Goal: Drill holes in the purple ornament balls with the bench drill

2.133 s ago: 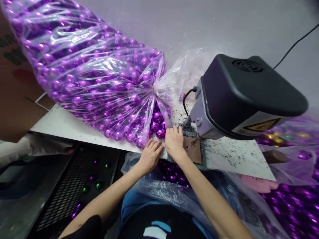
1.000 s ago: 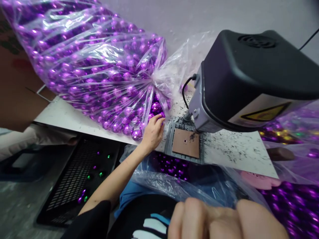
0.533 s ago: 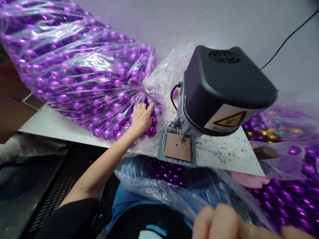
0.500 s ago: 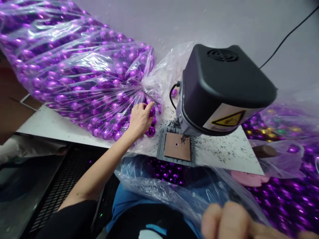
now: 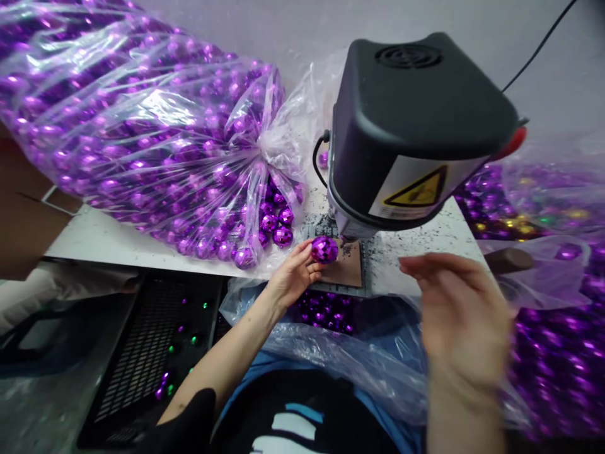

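Observation:
My left hand (image 5: 295,272) holds a shiny purple faceted ball (image 5: 324,250) between its fingers, over the left part of a brown square plate (image 5: 347,268). Above that plate stands a black machine head (image 5: 425,107) with a yellow warning label. My right hand (image 5: 460,315), smeared by motion, is raised to the right of the plate; whether its fingers hold anything is too blurred to tell. Several loose purple balls (image 5: 282,236) lie at the mouth of a big clear bag (image 5: 155,139) full of purple balls, left of the machine.
The white table (image 5: 137,243) carries dark shavings around the machine. An open plastic bag (image 5: 378,362) with purple balls hangs at my lap. More bagged purple balls (image 5: 558,372) are at the right, near a brown handle (image 5: 513,260). A black crate (image 5: 137,353) is at lower left.
My left hand has moved right from the loose balls to the plate, now with a purple ball. My right hand has risen from the bottom edge. A red part shows on the machine's right side.

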`<action>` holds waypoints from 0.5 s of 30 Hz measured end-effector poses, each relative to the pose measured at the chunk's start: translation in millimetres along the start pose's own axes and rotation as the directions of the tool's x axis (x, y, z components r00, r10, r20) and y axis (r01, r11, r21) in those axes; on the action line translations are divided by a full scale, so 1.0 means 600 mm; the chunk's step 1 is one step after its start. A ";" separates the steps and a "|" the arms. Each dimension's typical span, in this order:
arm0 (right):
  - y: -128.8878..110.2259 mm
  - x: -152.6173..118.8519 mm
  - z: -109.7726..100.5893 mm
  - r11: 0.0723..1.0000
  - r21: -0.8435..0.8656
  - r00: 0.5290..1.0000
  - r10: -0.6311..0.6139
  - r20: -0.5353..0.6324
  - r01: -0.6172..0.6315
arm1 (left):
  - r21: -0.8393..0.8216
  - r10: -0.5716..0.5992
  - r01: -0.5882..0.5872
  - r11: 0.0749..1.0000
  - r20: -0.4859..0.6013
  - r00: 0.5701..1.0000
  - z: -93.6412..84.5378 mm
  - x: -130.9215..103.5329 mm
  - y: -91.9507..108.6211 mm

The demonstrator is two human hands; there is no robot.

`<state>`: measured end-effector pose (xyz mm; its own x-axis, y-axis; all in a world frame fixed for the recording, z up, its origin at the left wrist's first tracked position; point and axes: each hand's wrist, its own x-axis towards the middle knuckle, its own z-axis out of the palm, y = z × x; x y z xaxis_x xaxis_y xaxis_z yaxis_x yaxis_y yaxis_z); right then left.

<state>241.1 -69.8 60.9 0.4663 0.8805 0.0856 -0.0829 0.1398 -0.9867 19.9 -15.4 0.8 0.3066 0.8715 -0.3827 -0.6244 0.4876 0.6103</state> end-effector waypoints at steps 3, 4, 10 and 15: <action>0.069 -0.020 0.065 0.995 -0.035 0.995 0.097 -0.039 -0.098 | -0.035 0.020 -0.022 0.999 -0.057 0.998 -0.008 -0.015 -0.009; 0.091 -0.033 0.083 0.990 -0.056 0.991 0.133 0.007 -0.132 | -0.029 0.035 -0.037 0.999 -0.062 0.997 -0.012 -0.023 -0.013; 0.130 -0.113 0.131 0.966 -0.229 0.925 0.192 0.328 -0.119 | -0.026 0.072 -0.073 0.997 -0.045 0.996 -0.019 -0.065 -0.023; 0.116 -0.114 0.128 0.930 -0.365 0.916 0.111 0.386 0.042 | 0.033 0.013 -0.010 0.999 -0.071 0.997 -0.010 -0.075 -0.031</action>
<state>135.7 -85.1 -3.2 0.0778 0.9967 0.0226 0.2643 0.0012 -0.9644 13.8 -63.9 2.5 0.2467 0.8717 -0.4234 -0.6031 0.4800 0.6370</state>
